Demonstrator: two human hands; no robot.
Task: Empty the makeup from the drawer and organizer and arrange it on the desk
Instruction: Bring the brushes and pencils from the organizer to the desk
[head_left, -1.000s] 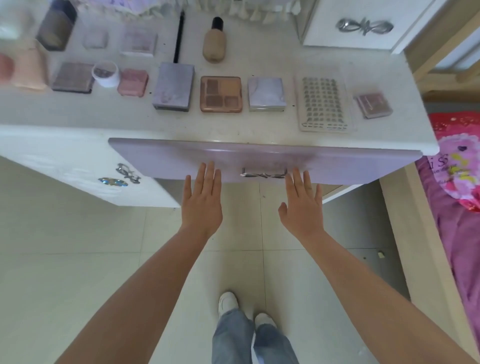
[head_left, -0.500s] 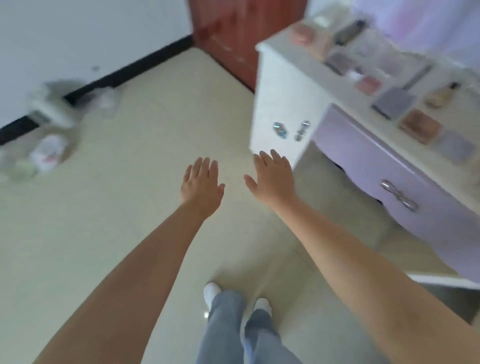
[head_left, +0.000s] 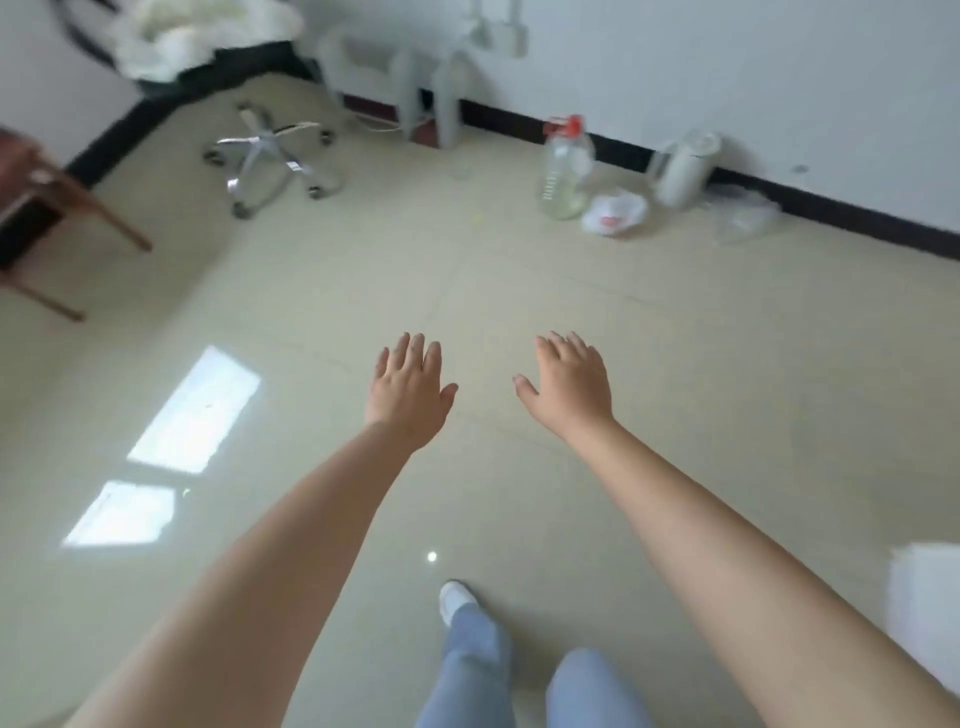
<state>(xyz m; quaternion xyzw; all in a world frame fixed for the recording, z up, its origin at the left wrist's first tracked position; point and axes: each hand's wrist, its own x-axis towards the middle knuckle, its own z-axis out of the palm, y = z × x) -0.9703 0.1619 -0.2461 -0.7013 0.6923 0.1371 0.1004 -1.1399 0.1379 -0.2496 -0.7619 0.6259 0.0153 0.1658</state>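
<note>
We've got both hands out over the glossy beige tiled floor (head_left: 675, 364), left hand (head_left: 410, 384) and right hand (head_left: 571, 384), fingers spread wide, holding nothing. Makeup, drawer and tabletop aren't in view, so we'd guess that arranging is basically done.

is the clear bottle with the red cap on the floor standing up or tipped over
Upright. The clear bottle stands on the floor near the wall, red cap at top.

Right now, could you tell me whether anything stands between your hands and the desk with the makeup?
I cannot judge that: neither desk nor makeup is in view. The open left hand and right hand hang over bare beige tiled floor, holding nothing.
</note>
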